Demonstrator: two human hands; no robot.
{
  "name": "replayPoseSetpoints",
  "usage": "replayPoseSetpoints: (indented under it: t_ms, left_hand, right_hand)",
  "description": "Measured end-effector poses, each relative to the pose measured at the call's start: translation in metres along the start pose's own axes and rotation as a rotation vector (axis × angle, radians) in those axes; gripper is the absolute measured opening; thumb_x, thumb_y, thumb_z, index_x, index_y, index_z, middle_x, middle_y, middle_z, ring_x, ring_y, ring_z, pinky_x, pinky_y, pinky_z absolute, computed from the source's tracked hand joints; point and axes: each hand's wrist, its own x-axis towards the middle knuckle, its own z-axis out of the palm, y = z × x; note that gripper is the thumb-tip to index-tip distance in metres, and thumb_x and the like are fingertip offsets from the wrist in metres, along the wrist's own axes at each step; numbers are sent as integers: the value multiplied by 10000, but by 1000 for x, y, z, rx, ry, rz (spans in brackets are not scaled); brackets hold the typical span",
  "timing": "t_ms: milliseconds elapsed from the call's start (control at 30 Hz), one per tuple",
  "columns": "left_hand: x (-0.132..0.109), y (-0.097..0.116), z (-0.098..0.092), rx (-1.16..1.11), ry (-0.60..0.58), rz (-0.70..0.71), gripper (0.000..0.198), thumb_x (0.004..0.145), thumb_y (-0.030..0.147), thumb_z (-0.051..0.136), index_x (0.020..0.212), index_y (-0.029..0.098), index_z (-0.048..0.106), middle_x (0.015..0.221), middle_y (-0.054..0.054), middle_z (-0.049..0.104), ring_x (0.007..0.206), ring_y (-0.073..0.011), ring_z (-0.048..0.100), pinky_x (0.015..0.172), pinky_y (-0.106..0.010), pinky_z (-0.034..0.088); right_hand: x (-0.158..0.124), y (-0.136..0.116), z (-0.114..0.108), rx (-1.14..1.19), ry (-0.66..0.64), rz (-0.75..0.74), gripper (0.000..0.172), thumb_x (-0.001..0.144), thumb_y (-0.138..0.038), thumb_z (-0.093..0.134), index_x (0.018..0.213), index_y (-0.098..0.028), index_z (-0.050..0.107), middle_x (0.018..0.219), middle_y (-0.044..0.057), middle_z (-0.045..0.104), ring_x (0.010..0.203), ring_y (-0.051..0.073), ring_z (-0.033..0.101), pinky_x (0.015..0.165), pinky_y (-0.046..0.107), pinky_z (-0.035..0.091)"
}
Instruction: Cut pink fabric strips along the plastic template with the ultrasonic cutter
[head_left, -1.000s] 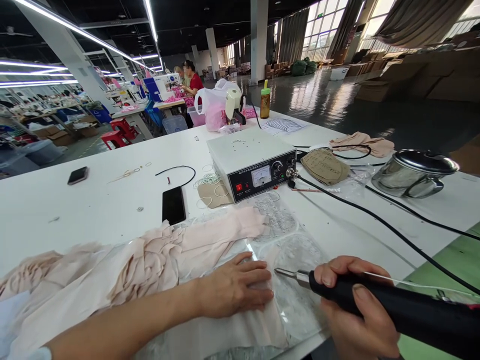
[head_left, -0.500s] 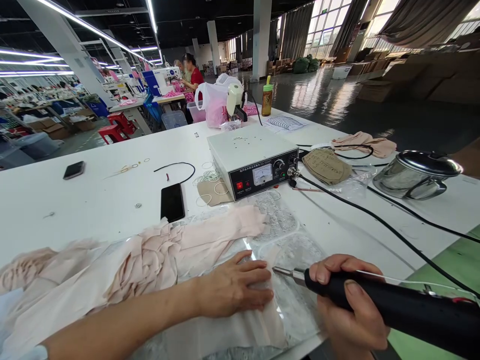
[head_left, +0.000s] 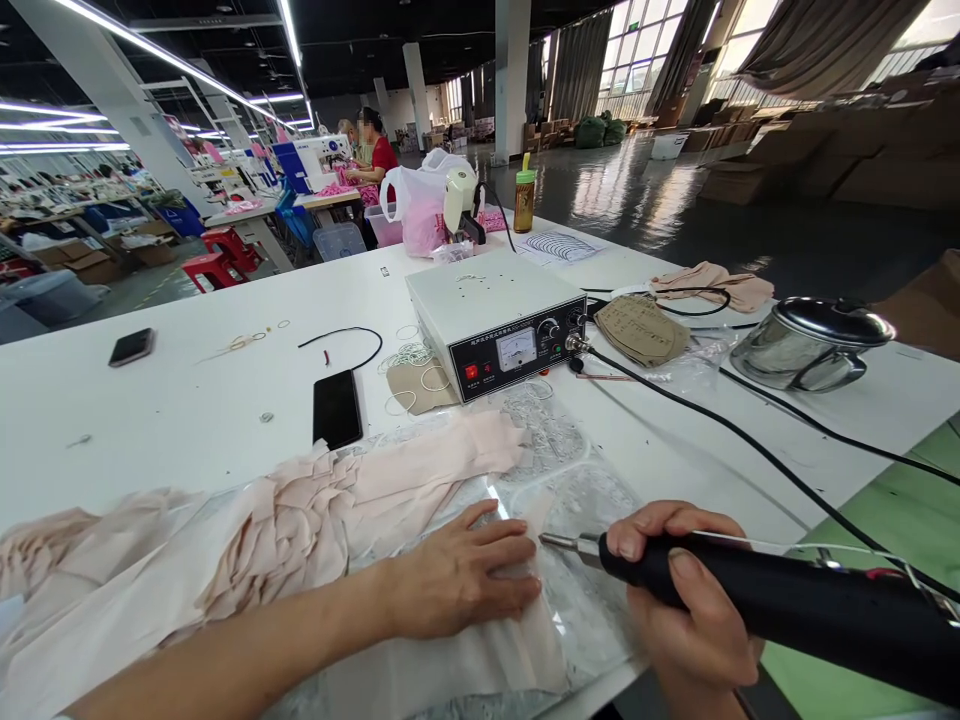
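Observation:
My left hand (head_left: pixel 459 572) lies flat, fingers stretched out, on pale pink fabric pieces (head_left: pixel 315 520) spread over a clear plastic sheet (head_left: pixel 592 510) at the table's near edge. My right hand (head_left: pixel 686 600) is wrapped round a black handheld tool (head_left: pixel 780 605) with a thin metal tip (head_left: pixel 559 542). The tip points left and sits just right of my left fingertips, over the fabric's edge. A black cable (head_left: pixel 750 450) runs from the tool's end toward the white control box (head_left: pixel 495 320) with a dial and red buttons.
On the white table (head_left: pixel 187 410) lie a black phone (head_left: pixel 335 408), a second phone (head_left: pixel 131 346), loose rings, a tan cloth piece (head_left: pixel 641 328), a steel pot (head_left: pixel 810 345), a bottle (head_left: pixel 524 200) and a plastic bag (head_left: pixel 420 210). A person in red sits at a far sewing station (head_left: pixel 379 155).
The tool and my right hand have shifted slightly left, bringing the tip closer to my left fingertips. My left hand stays on the fabric.

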Motion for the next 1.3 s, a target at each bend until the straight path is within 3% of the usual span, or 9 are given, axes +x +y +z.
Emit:
replayPoseSetpoints:
  t_ms: [400, 633, 967, 1167, 1300]
  left_hand:
    - [0, 1, -1, 28, 6, 12, 217, 1023, 299, 465, 1104, 153, 603, 1271, -120, 589, 1259, -240, 496, 1125, -433, 320]
    - [1, 4, -3, 19, 66, 47, 178, 1021, 249, 470, 1105, 154, 595, 1176, -89, 645, 1234, -202, 515, 1135, -378, 315]
    - [2, 2, -2, 32, 62, 68, 186, 1028, 254, 451, 1074, 155, 602, 1164, -78, 646, 1215, -212, 527, 1120, -370, 333]
    - [2, 2, -3, 47, 48, 60, 182, 1027, 245, 451, 1069, 160, 606, 1196, -94, 631, 1236, -223, 518, 1115, -390, 344]
    - [2, 2, -3, 42, 39, 51, 183, 1025, 255, 458, 1073, 165, 611, 1248, -96, 610, 1260, -219, 504, 1130, -389, 333]
  right_hand:
    - [-23, -20, -10, 74, 4, 104, 116, 821, -324, 622, 854, -222, 578, 741, -21, 520, 515, 89, 529, 478, 251, 491]
    - [-37, -32, -19, 21, -78, 184, 85, 882, -332, 557, 891, -248, 544, 775, -15, 487, 565, 109, 538, 511, 273, 508]
    - [-38, -33, -24, 2, -90, 164, 86, 878, -336, 551, 876, -249, 552, 736, -1, 495, 529, 133, 532, 480, 312, 494]
    - [-28, -27, -16, 2, 27, 92, 112, 830, -338, 607, 844, -237, 561, 715, -16, 497, 500, 109, 512, 455, 276, 480]
    - [-20, -18, -11, 5, 34, 39, 93, 825, -313, 609, 843, -230, 573, 706, -19, 517, 490, 99, 510, 461, 267, 480]
